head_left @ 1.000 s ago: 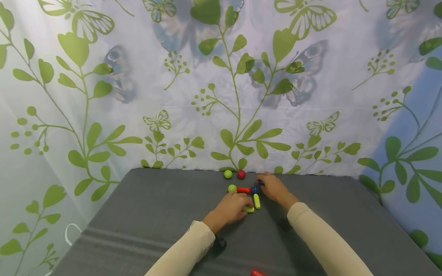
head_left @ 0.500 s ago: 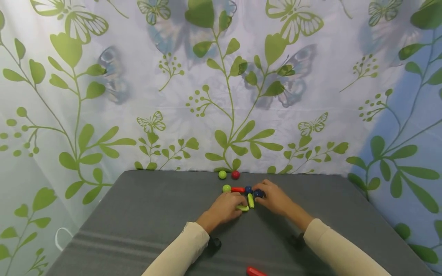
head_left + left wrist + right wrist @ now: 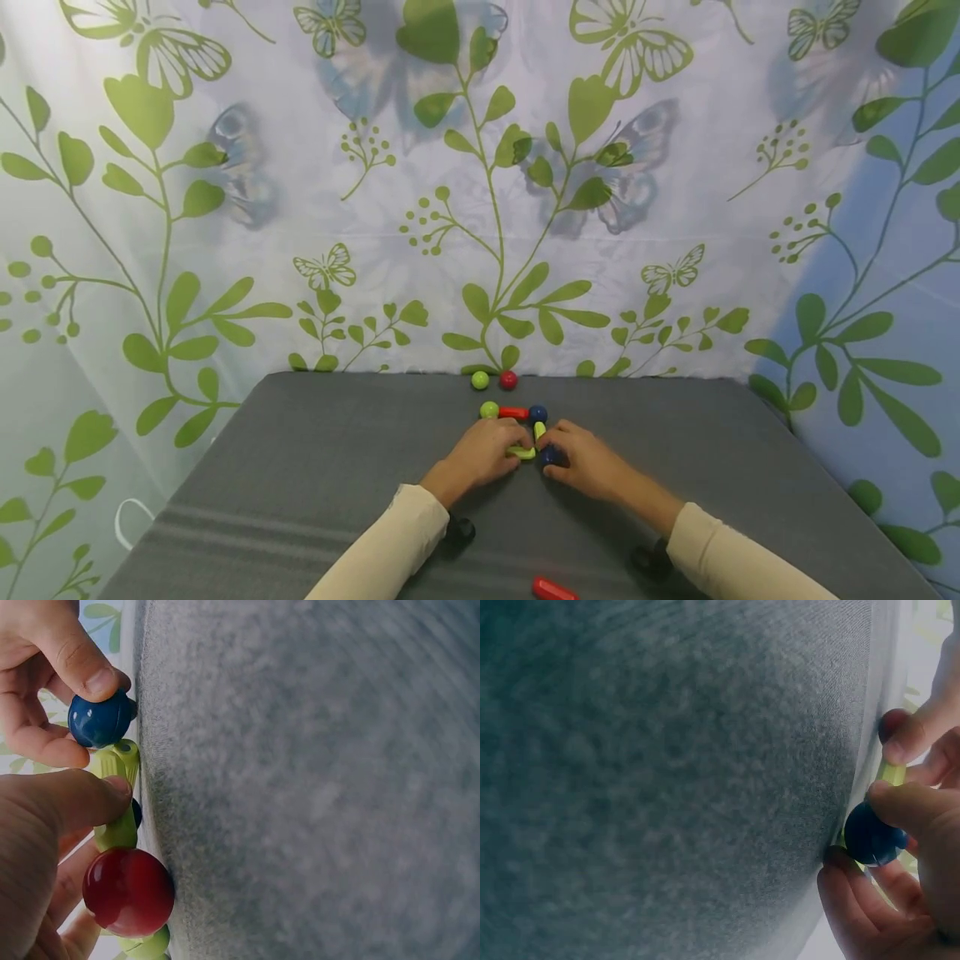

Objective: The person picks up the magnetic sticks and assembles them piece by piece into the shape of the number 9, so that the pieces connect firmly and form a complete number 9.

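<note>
1. Centrally, one left hand (image 3: 483,450), grip narrow: thumb and fingers pinch a lime bar (image 3: 522,452) crosswise on the counter (image 3: 337,483), seemingly to steady it while leaving its right end bare.
2. One red ball (image 3: 129,892), against that bar's other end; the hand masks it from the head view.
3. One right hand (image 3: 585,458), grip holding a blue ball (image 3: 99,720) between thumb and fingertips, probably so that its surface towards the bars stays exposed. It sits close by the bar ends; whether it touches either is hard to tell behind the fingers.
4. One second lime bar (image 3: 539,430), running nearer from a far blue ball (image 3: 537,413), its near end hidden by the right hand.
5. One red bar (image 3: 514,412), lying between the far blue ball and a lime ball (image 3: 489,409), apparently as a link.
6. One pair, back lime ball (image 3: 480,380) and back red ball (image 3: 508,380), apart, near the curtain (image 3: 345,192), perhaps as spares.
7. One loose red bar (image 3: 555,589), near edge, well apart.
</note>
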`<action>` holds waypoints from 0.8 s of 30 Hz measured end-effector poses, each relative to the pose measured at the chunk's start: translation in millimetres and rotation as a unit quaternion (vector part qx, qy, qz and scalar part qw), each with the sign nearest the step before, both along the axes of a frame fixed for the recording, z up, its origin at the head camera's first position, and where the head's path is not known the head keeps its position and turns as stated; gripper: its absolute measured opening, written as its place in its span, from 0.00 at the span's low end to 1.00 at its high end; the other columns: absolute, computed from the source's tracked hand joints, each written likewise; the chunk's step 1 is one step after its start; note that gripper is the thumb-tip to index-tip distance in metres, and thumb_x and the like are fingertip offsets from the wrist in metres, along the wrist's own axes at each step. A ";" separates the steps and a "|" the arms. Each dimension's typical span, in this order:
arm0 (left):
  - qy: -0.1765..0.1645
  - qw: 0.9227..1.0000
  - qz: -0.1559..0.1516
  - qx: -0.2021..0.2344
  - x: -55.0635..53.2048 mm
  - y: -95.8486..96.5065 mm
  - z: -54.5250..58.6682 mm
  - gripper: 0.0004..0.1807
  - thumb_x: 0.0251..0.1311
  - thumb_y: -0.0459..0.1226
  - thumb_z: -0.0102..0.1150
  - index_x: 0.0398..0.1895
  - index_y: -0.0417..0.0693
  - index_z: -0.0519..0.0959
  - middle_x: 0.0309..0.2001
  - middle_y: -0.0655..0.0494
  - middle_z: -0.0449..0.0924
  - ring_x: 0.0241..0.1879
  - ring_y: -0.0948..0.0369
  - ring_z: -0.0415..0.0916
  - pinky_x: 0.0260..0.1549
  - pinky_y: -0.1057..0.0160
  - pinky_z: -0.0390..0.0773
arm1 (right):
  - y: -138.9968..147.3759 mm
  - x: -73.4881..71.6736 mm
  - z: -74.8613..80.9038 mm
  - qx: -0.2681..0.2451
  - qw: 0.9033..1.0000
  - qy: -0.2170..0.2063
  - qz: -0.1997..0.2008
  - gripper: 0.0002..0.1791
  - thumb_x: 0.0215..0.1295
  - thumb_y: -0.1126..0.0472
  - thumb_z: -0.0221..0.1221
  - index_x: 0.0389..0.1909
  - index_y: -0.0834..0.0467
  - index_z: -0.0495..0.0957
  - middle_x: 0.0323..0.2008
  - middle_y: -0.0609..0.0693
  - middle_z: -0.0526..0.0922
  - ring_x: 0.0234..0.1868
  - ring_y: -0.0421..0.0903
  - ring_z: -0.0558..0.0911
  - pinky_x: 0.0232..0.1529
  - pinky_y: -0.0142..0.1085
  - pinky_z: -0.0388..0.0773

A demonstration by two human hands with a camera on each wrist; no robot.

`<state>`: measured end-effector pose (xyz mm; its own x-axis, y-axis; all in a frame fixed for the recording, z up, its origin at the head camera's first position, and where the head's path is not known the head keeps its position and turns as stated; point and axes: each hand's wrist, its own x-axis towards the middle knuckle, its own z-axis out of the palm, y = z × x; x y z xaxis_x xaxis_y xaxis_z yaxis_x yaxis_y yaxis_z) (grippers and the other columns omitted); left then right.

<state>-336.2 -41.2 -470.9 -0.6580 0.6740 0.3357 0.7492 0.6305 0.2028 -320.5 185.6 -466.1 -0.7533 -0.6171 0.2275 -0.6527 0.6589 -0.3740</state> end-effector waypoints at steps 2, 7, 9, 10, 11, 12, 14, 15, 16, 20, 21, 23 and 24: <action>-0.004 1.000 0.001 0.001 0.6 -0.6 -0.1 0.12 0.55 0.33 0.73 0.43 0.53 0.87 0.43 0.64 0.83 0.44 0.67 0.79 0.47 0.67 0.75 | -0.8 0.0 -0.7 0.000 1.000 -0.008 -0.003 0.17 0.60 0.62 0.72 0.49 0.53 0.81 0.44 0.44 0.76 0.36 0.41 0.75 0.37 0.38 0.76; -0.012 1.000 0.000 0.002 1.7 -1.3 1.3 0.12 0.56 0.33 0.73 0.44 0.52 0.87 0.43 0.63 0.84 0.45 0.67 0.79 0.49 0.67 0.75 | -2.2 -1.4 -0.8 -0.001 1.000 -0.012 -0.003 0.17 0.60 0.61 0.72 0.49 0.52 0.81 0.45 0.45 0.77 0.36 0.42 0.76 0.37 0.38 0.75; -0.012 1.000 0.000 0.001 1.8 -1.4 1.9 0.12 0.56 0.33 0.73 0.44 0.52 0.87 0.43 0.63 0.84 0.44 0.67 0.78 0.49 0.67 0.75 | -3.1 -1.9 -1.0 -0.001 1.000 -0.013 -0.003 0.17 0.60 0.61 0.72 0.49 0.52 0.81 0.45 0.45 0.77 0.37 0.42 0.76 0.38 0.38 0.76; -0.012 1.000 0.001 -0.001 1.7 -1.3 2.0 0.12 0.56 0.33 0.73 0.44 0.52 0.87 0.43 0.63 0.83 0.44 0.67 0.78 0.49 0.67 0.75 | -3.6 -1.9 -1.2 0.000 1.000 -0.013 -0.003 0.17 0.60 0.61 0.72 0.49 0.51 0.81 0.45 0.45 0.77 0.37 0.41 0.76 0.38 0.38 0.75; -0.013 1.000 0.002 -0.002 1.5 -1.1 1.7 0.12 0.56 0.33 0.73 0.43 0.53 0.87 0.43 0.64 0.83 0.44 0.67 0.78 0.48 0.67 0.75 | -4.0 -1.8 -1.4 0.000 1.000 -0.012 -0.004 0.17 0.60 0.61 0.72 0.49 0.51 0.81 0.45 0.45 0.77 0.37 0.42 0.76 0.38 0.38 0.76; -0.013 1.000 0.002 -0.003 1.6 -1.0 1.6 0.12 0.56 0.33 0.73 0.43 0.53 0.86 0.43 0.64 0.83 0.43 0.67 0.78 0.48 0.67 0.75 | -4.4 -1.6 -1.6 0.000 1.000 -0.010 -0.004 0.17 0.60 0.61 0.72 0.49 0.51 0.81 0.45 0.45 0.77 0.37 0.42 0.76 0.38 0.38 0.76; -0.013 1.000 0.003 -0.006 2.0 -0.6 1.9 0.12 0.56 0.33 0.73 0.43 0.53 0.86 0.43 0.64 0.83 0.43 0.67 0.78 0.48 0.67 0.75 | -5.0 -1.1 -2.0 0.000 1.000 -0.008 -0.005 0.17 0.60 0.61 0.72 0.49 0.51 0.82 0.45 0.45 0.77 0.37 0.42 0.76 0.39 0.39 0.76; -0.014 1.000 0.003 -0.007 2.2 -0.4 2.0 0.12 0.56 0.33 0.73 0.42 0.53 0.86 0.43 0.64 0.83 0.43 0.67 0.78 0.47 0.67 0.75 | -5.1 -0.8 -2.1 0.001 1.000 -0.005 -0.005 0.17 0.60 0.61 0.72 0.49 0.50 0.82 0.45 0.45 0.77 0.37 0.42 0.76 0.39 0.39 0.76; -0.013 1.000 0.003 -0.008 2.4 -0.3 1.8 0.12 0.56 0.33 0.73 0.42 0.53 0.86 0.43 0.64 0.83 0.43 0.67 0.78 0.47 0.67 0.75 | -5.2 -0.4 -2.2 0.001 1.000 -0.003 -0.005 0.17 0.60 0.61 0.72 0.49 0.50 0.82 0.45 0.45 0.77 0.36 0.42 0.75 0.39 0.39 0.76; -0.015 1.000 0.003 -0.011 2.8 -0.3 1.6 0.11 0.56 0.33 0.73 0.42 0.53 0.86 0.43 0.64 0.83 0.43 0.67 0.78 0.48 0.66 0.75 | -5.6 0.3 -3.1 0.004 1.000 0.003 -0.007 0.17 0.60 0.61 0.72 0.49 0.50 0.82 0.44 0.44 0.77 0.35 0.41 0.74 0.37 0.38 0.75; -0.016 1.000 0.004 -0.011 2.7 -0.4 1.5 0.11 0.56 0.33 0.73 0.42 0.53 0.86 0.43 0.64 0.83 0.43 0.67 0.78 0.48 0.66 0.75 | -5.8 0.4 -3.2 0.004 1.000 0.003 -0.008 0.17 0.60 0.61 0.72 0.49 0.50 0.82 0.44 0.44 0.77 0.34 0.40 0.74 0.36 0.37 0.75; -0.018 1.000 0.004 -0.013 2.2 -0.6 1.4 0.11 0.57 0.33 0.73 0.43 0.54 0.86 0.43 0.64 0.83 0.43 0.68 0.78 0.48 0.66 0.75 | -6.1 0.4 -3.6 0.004 1.000 0.005 -0.009 0.17 0.60 0.61 0.72 0.49 0.50 0.82 0.44 0.43 0.76 0.33 0.39 0.73 0.35 0.37 0.74; -0.019 1.000 0.005 -0.013 1.8 -0.7 1.2 0.11 0.57 0.33 0.72 0.43 0.54 0.86 0.43 0.65 0.83 0.43 0.68 0.78 0.48 0.66 0.75 | -6.2 0.3 -3.8 0.004 1.000 0.005 -0.009 0.17 0.60 0.61 0.72 0.49 0.50 0.82 0.44 0.43 0.76 0.32 0.39 0.73 0.34 0.36 0.73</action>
<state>-334.4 -41.9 -469.7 -0.6763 0.6757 0.2932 0.7353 0.6432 0.2138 -320.1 179.4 -469.9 -0.7624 -0.6048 0.2302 -0.6439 0.6739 -0.3622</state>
